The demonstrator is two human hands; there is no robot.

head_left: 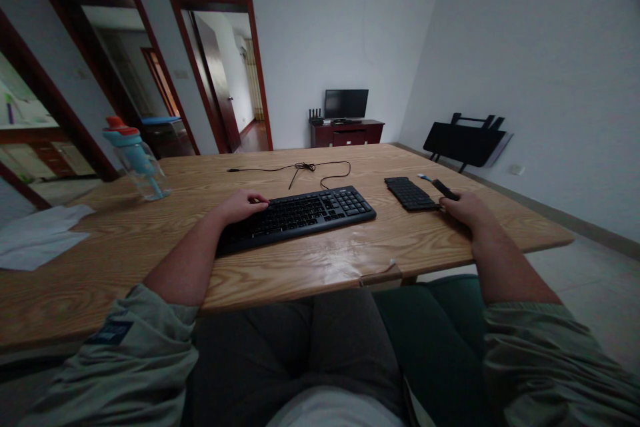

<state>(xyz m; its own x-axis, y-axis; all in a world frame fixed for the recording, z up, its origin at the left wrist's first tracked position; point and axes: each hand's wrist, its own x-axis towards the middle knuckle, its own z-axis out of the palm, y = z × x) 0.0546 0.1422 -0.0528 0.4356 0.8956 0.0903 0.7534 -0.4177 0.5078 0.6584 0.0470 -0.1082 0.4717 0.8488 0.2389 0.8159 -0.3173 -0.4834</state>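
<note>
A black full-size keyboard (310, 210) lies at a slant on the wooden table in front of me. My left hand (243, 207) is over its left end, thumb and forefinger closed together above the keys; whatever is between them is hidden. Off to the right, my right hand (465, 208) grips a short dark handle (446, 189) that sticks out past the fingers. Just beyond it shows a small blue-and-white piece (425, 177); I cannot tell if they are joined. Beside this hand lies a thin black panel of keys (411, 193), close to the fingertips.
A thin black cable (305, 166) lies loosely bundled behind the keyboard. On the left of the wooden table (310, 267) stand a clear bottle with a red-and-blue lid (137, 157) and white paper sheets (43, 237). A folded black table (465, 142) leans by the right wall.
</note>
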